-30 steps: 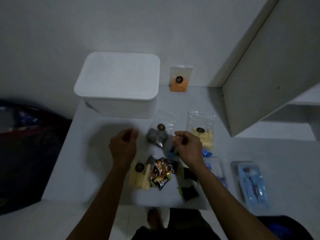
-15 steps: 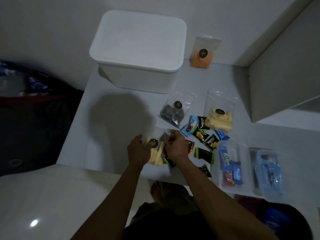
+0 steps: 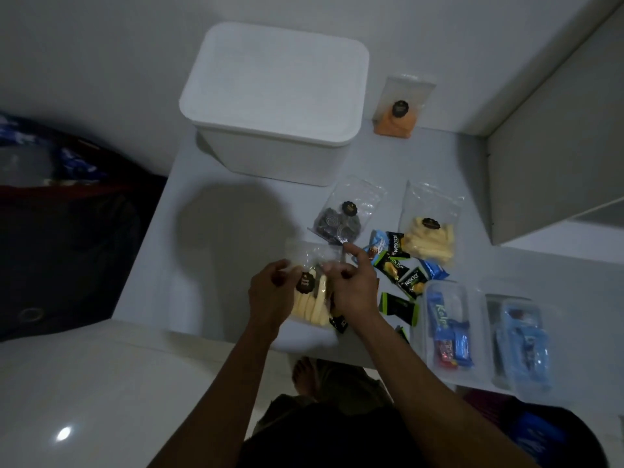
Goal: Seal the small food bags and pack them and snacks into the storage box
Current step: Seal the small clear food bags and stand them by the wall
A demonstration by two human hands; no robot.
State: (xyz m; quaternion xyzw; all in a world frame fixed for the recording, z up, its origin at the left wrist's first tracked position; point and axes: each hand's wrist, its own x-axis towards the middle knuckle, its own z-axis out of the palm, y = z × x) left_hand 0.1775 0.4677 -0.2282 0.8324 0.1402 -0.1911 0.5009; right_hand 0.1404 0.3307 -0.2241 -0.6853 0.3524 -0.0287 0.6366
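Note:
A clear bag of pale yellow sticks [image 3: 309, 300] lies near the table's front edge. My left hand [image 3: 270, 298] pinches its left side and my right hand [image 3: 353, 288] pinches its top right. The white storage box [image 3: 273, 99] stands at the back with its lid on. A bag of dark round cookies [image 3: 341, 221] lies just beyond my right hand. A second bag of yellow sticks [image 3: 429, 231] lies to the right, and a bag of orange snack [image 3: 398, 109] leans on the wall. Several Nextar packets [image 3: 400, 265] lie scattered between the bags.
Two clear lidded tubs with blue wrapped snacks [image 3: 449, 329] [image 3: 521, 342] sit at the front right. A grey cabinet panel [image 3: 553, 146] rises at the right. A dark bag [image 3: 67, 231] sits on the floor left of the table [image 3: 216, 251].
My hands dropped from the cookie bag toward the front edge and took hold of the near yellow-stick bag. The camera tilted down, so the table shifted up in view.

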